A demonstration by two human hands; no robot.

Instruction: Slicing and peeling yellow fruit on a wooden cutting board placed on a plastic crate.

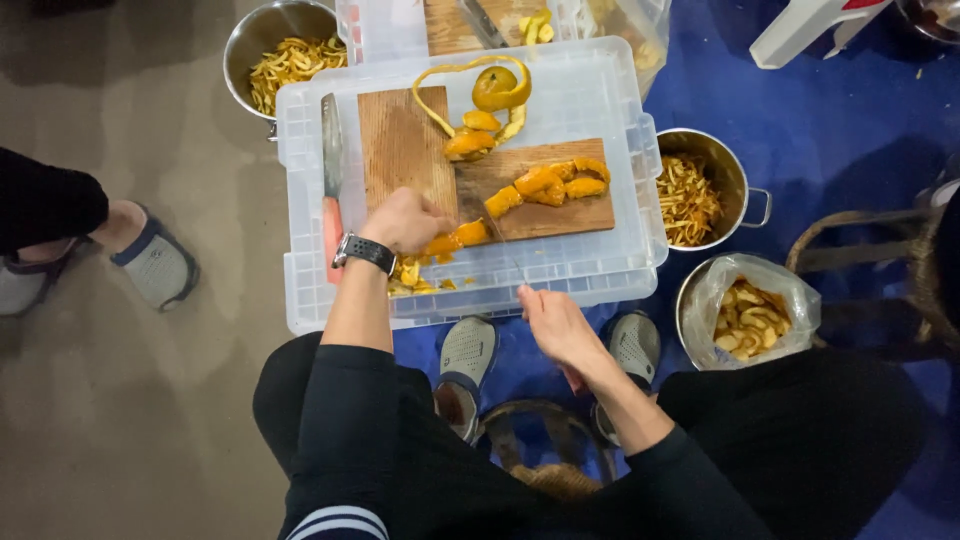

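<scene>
Head view, looking straight down at a seated lap. Left hand (403, 220), watch on the wrist, curled into a loose fist over orange peel pieces (455, 240) at the near edge of a wooden cutting board (405, 145); fingers hidden underneath, so cannot tell whether anything is actually gripped. Right hand (555, 322) off the board, hovering just past the near rim of the clear plastic bin lid (620, 150), fingers loosely bent, nothing visible in it. More peel chunks (555, 182) lying on a second wooden board (560, 215) beside the first, and a long spiral of peel (480, 95) curling toward the far side. Cleaver (331, 170) resting along the left edge of the lid, orange handle nearest. Metal pot of peel strips (690, 195) just right of the lid, another pot of strips (280, 55) at the far left corner, and a bag-lined pot of pale slices (745, 315) near the right knee.
</scene>
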